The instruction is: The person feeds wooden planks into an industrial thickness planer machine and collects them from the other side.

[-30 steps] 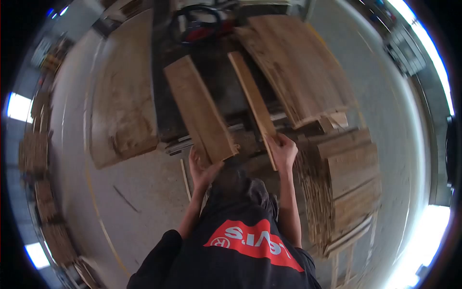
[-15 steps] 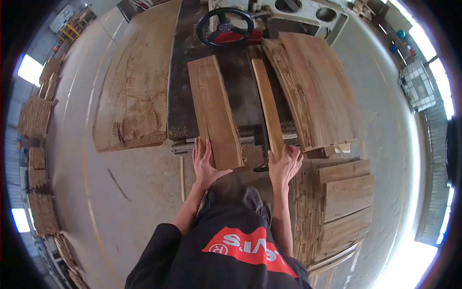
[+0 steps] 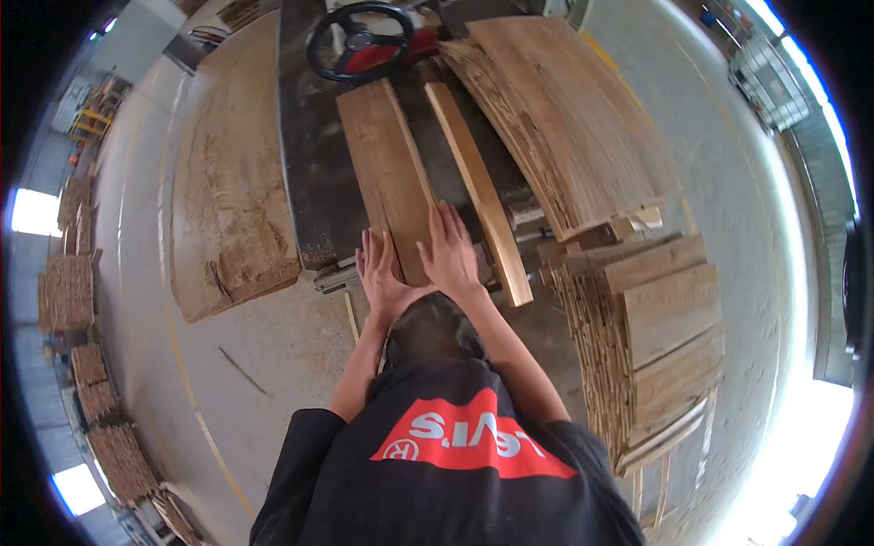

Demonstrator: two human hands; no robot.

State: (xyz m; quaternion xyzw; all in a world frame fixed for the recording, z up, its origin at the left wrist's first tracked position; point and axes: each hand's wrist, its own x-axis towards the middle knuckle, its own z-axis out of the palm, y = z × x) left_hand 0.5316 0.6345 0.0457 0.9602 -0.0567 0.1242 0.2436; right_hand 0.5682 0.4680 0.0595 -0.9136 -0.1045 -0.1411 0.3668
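A wide wooden board (image 3: 390, 155) lies lengthwise on the dark machine table. My left hand (image 3: 387, 287) is against its left edge near the close end, fingers spread and thumb reaching across that end. On the board's right side rests my right hand (image 3: 452, 253), open, with fingers stretched forward over the edge. To the right, a narrow wooden strip (image 3: 481, 196) lies apart from both hands, its near end jutting past the table edge. My head hides part of the board's near end.
A black steering-style handwheel (image 3: 359, 41) stands at the far end of the machine table (image 3: 309, 173). Large planks (image 3: 574, 109) are stacked to the right, with a pile of boards (image 3: 674, 318) nearer. A sawdust-covered slab (image 3: 228, 182) lies left. A thin stick (image 3: 244, 371) is on the floor.
My right hand has let go of the narrow strip and moved left onto the wide board. The strip now sits farther toward me. My left hand stays at the wide board, which has shifted little.
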